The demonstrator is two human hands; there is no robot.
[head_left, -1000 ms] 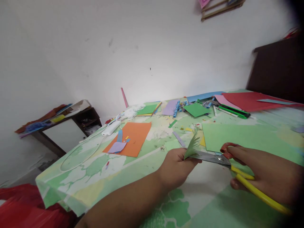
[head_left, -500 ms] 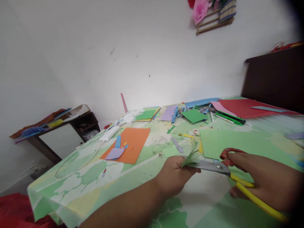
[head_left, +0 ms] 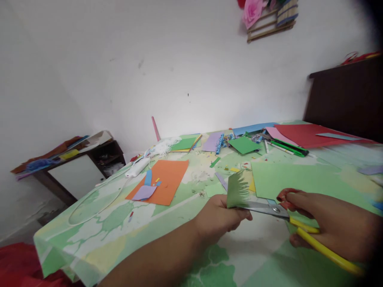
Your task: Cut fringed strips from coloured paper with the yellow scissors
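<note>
Between the fingers of my left hand (head_left: 217, 219) is a piece of light green paper (head_left: 236, 190), standing up with a fringe of narrow cuts along its right edge. My right hand (head_left: 335, 225) grips scissors (head_left: 271, 209) with one red and one yellow handle. The blades point left and lie at the lower part of the fringed paper, beside my left fingertips. Their tips are hidden behind the paper and fingers. Both hands are above the table's front part.
A patterned cloth covers the table (head_left: 113, 235). An orange sheet (head_left: 170, 181) with small scraps lies left, a large light green sheet (head_left: 299, 179) right. Farther back are a green square (head_left: 243, 145), a red sheet (head_left: 311, 134), a green cutter (head_left: 289, 148) and a white power strip (head_left: 137, 167).
The green paper has turned in my left hand, so its broad face and fringe now show. The scissors and my right hand stay almost in place.
</note>
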